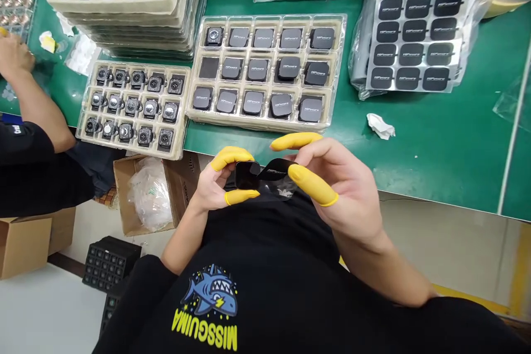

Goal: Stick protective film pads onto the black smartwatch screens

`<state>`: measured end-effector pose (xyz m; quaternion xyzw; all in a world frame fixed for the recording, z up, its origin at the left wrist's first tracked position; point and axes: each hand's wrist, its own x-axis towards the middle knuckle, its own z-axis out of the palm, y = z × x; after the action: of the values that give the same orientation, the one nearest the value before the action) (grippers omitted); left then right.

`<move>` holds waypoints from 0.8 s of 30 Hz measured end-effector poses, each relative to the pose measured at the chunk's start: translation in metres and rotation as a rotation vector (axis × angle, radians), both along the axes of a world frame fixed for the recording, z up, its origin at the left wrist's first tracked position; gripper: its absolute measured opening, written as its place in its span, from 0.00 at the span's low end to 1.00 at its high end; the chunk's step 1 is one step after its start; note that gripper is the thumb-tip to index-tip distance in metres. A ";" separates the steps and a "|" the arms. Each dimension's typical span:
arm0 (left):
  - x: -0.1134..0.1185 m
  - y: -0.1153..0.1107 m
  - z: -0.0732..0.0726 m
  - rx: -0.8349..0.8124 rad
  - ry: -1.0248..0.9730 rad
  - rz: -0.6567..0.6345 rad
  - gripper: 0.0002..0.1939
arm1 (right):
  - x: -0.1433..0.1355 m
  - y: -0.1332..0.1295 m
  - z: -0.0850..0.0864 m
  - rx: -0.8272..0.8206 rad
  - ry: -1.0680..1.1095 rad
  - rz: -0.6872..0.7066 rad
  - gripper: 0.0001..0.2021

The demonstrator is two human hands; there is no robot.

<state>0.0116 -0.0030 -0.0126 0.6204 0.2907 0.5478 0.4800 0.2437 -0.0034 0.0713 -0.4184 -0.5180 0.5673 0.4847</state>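
Observation:
My left hand (pixel 209 185), with yellow finger cots on its thumb and forefinger, grips a dark smartwatch body (pixel 245 176) by its edges. In my right hand (pixel 346 193), the yellow-capped thumb pinches one end of a curved black film sticker (pixel 277 169) with white lettering. The sticker's other end meets or overlaps the watch face; whether it is stuck there I cannot tell. Both hands are in front of my chest, just off the table edge. Beyond them lies a clear-lidded tray (pixel 259 121) of watches, most with lettered black films on top; one pocket holds no watch.
Left of it is another tray (pixel 133 146) of watches, sensor side up, with a tall tray stack (pixel 136 27) behind. Lettered sticker sheets (pixel 410 38) lie right, near a scrap of white paper (pixel 380 126). A co-worker's arm (pixel 37 88) reaches in left. Below stands a carton (pixel 174 188).

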 end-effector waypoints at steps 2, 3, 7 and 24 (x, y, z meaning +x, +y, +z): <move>0.000 0.000 -0.001 -0.011 0.014 0.010 0.36 | -0.002 0.004 0.006 -0.056 -0.020 0.064 0.17; 0.001 -0.001 -0.002 -0.021 0.025 0.014 0.35 | -0.004 0.005 0.008 -0.076 -0.026 0.087 0.17; 0.003 -0.005 -0.003 -0.064 0.054 0.023 0.34 | -0.008 0.006 0.006 -0.080 -0.069 0.133 0.16; 0.002 -0.004 -0.003 -0.080 0.034 0.003 0.36 | -0.011 0.012 -0.008 -0.065 -0.186 0.185 0.12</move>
<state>0.0133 -0.0069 -0.0160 0.6096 0.3216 0.5258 0.4984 0.2327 0.0082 0.0630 -0.4350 -0.5783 0.5849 0.3664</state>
